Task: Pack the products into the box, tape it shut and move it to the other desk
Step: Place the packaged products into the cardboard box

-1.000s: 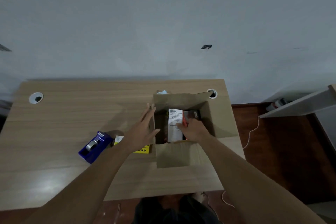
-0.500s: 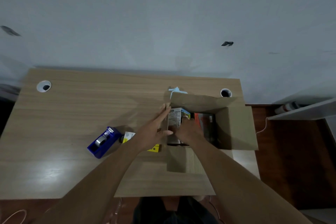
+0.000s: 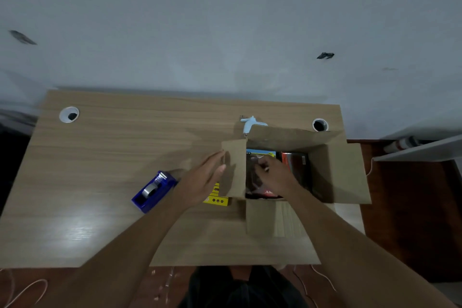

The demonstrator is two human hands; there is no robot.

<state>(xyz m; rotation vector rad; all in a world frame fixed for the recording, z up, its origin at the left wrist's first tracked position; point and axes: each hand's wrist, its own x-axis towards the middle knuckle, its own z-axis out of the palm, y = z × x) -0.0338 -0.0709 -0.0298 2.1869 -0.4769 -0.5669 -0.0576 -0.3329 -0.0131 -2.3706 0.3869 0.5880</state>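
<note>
An open cardboard box (image 3: 337, 172) stands on the right part of the wooden desk (image 3: 112, 157), its flaps spread out. My right hand (image 3: 275, 175) is down inside it, fingers curled on a dark product pack (image 3: 253, 177) with a blue top edge. A red and black product (image 3: 297, 167) lies to its right in the box. My left hand (image 3: 200, 182) is flat, fingers apart, against the outside of the raised left flap (image 3: 233, 167). A yellow product (image 3: 216, 197) lies on the desk under that hand.
A blue tape dispenser (image 3: 153, 191) sits on the desk left of my left hand. A light blue object (image 3: 251, 124) lies behind the box. Round cable holes (image 3: 69, 114) mark the desk's back corners. A white shelf (image 3: 420, 150) juts in at right.
The pack with the white label, held upright in my right hand, has gone down into the box. The left flap now stands up against my left hand. The view has shifted.
</note>
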